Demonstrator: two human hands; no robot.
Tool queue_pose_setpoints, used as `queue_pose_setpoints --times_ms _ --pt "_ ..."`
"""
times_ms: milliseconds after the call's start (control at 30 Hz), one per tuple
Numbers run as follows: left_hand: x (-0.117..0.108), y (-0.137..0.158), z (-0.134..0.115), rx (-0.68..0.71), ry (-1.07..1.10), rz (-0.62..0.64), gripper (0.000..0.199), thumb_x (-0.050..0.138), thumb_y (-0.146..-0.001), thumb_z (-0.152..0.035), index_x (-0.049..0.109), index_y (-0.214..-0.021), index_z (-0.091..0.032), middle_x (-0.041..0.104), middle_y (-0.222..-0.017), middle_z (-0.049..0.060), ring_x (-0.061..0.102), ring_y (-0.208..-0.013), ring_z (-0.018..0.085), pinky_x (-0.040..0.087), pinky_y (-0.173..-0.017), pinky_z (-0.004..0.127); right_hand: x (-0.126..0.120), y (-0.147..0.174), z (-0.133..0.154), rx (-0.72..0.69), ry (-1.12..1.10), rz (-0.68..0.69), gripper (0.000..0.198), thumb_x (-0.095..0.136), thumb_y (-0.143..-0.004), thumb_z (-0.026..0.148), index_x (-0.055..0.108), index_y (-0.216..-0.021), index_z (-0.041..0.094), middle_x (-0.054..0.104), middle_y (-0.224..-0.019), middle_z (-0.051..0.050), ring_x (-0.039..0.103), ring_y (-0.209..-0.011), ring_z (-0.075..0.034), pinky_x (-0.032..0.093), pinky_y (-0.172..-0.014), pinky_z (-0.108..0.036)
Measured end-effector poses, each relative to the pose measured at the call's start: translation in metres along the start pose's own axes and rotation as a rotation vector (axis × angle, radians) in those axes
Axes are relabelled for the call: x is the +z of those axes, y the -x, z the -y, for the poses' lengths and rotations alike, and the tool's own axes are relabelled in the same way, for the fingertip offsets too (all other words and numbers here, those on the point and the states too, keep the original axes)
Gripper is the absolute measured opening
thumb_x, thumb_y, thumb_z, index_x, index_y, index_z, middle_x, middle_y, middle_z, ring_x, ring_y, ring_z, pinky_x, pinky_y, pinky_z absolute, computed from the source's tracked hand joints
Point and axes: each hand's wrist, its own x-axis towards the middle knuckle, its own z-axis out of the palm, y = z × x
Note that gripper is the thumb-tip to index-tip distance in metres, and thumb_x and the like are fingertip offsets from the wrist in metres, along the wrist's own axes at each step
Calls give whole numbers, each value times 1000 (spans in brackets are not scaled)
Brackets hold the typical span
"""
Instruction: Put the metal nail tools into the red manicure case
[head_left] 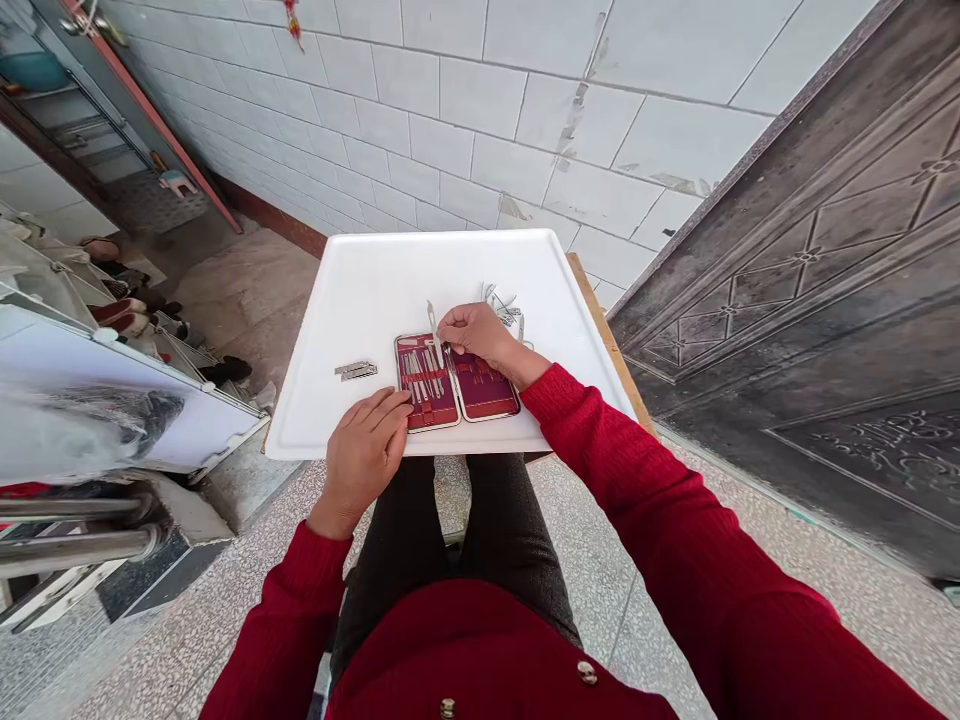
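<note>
A manicure case [489,408] lies open like a book on the white tabletop [375,280], its lining dark red. Several slim metal tools [422,375] sit under a strap in its left half. My right hand [480,335] is over the hinge, thumb and forefinger pinched on a slim metal manicure tool [432,318] that sticks up past the case's top edge. The tool's exact contact with the fingertips is partly hidden. My left hand [367,440] rests at the left half's lower edge, fingers stretched out and fingertips touching the case.
Small flat metal pieces [356,370] lie left of the case. Behind my right hand is a pile of metal clippers and tools [504,305]. A tiled wall [450,100] stands behind the table, a dark patterned door [795,260] at right, a cluttered shoe rack [150,320] at left.
</note>
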Motion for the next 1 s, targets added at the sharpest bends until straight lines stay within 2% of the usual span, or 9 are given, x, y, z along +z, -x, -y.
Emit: queue_pose_setpoints --times_ms 167,400,433,500,567,633,867,1000 --pt "0 0 1 -1 11 9 28 53 -104 -17 74 -120 -25 78 -131 5 70 -130 27 58 -108 49 -2 0 -2 -47 84 -90 7 72 -70 13 71 -63 14 63 -53 3 49 -50 -8 38 -49 -19" --pt "2 -1 1 12 -9 -10 25 54 -104 -17 74 -117 -23 78 -129 6 71 -128 28 59 -106 50 -2 -6 -8 34 35 -42 9 70 -71 6 68 -68 14 67 -56 1 41 -40 -5 32 -42 -19" --pt "2 0 1 14 -8 -10 25 54 -104 -16 74 -117 -23 78 -129 7 71 -128 29 59 -106 50 -2 -6 -8 36 38 -41 10 69 -71 4 69 -75 14 67 -57 2 42 -40 -5 33 -42 -20" --pt "2 0 1 11 1 -11 26 53 -104 -16 74 -119 -23 78 -129 7 70 -129 29 59 -107 50 -3 -5 -8 29 47 -28 31 69 -71 2 73 -99 13 68 -57 4 46 -41 -7 37 -43 -20" --pt "2 0 1 2 9 -10 28 53 -103 -17 74 -121 -24 78 -130 7 70 -130 29 58 -109 51 -4 -3 -7 5 67 -1 55 68 -71 2 70 -126 13 69 -59 5 49 -43 -9 41 -46 -20" --pt "2 1 1 -3 9 -5 29 53 -103 -18 74 -122 -25 78 -130 6 70 -129 28 58 -109 50 -5 -1 -5 -25 94 26 66 68 -72 2 66 -138 14 70 -61 6 50 -44 -9 45 -50 -21" --pt "1 0 2 8 -7 -5 26 53 -103 -17 72 -120 -24 78 -129 7 71 -128 28 58 -108 51 -7 -1 -3 -58 197 55 59 68 -80 5 69 -138 14 72 -68 3 52 -46 -9 50 -56 -23" --pt "2 -1 2 18 -13 -10 26 53 -104 -17 72 -120 -23 78 -129 8 71 -127 28 58 -107 49 -5 -5 -6 -154 379 -46 42 69 -91 18 75 -133 16 78 -83 -1 63 -61 -11 55 -74 -27"
